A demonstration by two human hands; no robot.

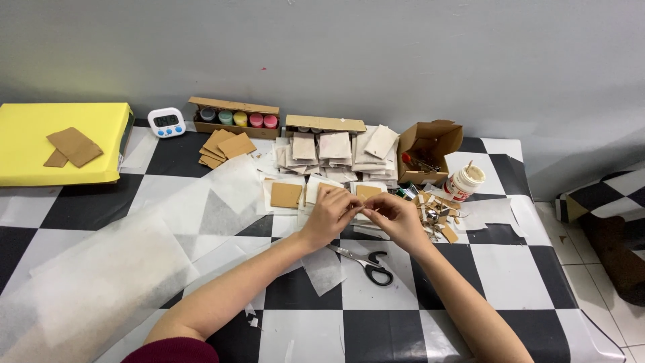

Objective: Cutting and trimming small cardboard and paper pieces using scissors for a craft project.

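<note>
My left hand [329,214] and my right hand [396,216] meet at the middle of the checkered table [403,323], fingertips pinched together over one small piece of white tissue paper [363,212]. Both hands are closed on it; whether it wraps a card I cannot tell, since my fingers hide most of it. The piece lies straight between the two hands, its long side running left to right, so neither hand is nearer than the other.

Just below my hands, toward my body, black-handled scissors [366,263] lie flat, blades pointing left, handles nearer my right wrist. Just beyond my fingers sits a brown cardboard square [286,195] on white paper, and farther back a heap of paper-wrapped squares [336,153]. To the right are cardboard scraps [440,214], a white glue pot [463,183] and an open small carton [426,151]. Far back left stand a box of paint pots [235,118], a white timer [166,122] and a yellow box [60,142]. Large tissue sheets [107,269] spread at my left.
</note>
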